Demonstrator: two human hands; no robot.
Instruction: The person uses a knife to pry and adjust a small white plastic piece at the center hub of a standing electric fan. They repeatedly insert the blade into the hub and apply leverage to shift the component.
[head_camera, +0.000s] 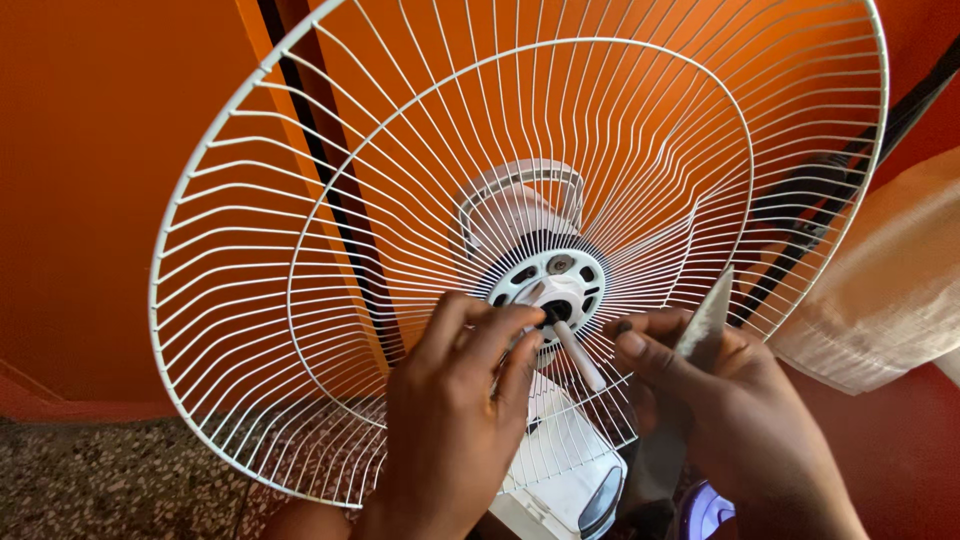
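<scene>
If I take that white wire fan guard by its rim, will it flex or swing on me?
The white wire guard probably flexes: its spokes are thin. It looks light, mostly open air. It seems seated on the hub, where the left hand works, so a rim pull could tilt the fan.

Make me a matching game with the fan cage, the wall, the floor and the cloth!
Things:
1. fan cage
2. wall
3. floor
4. cloth

Descriptions:
A. speckled, at bottom left
B. white wire, in the middle
C. pale and folded, at right
D. plain orange, behind the fan

Pairs: 1-B, 2-D, 3-A, 4-C
</scene>
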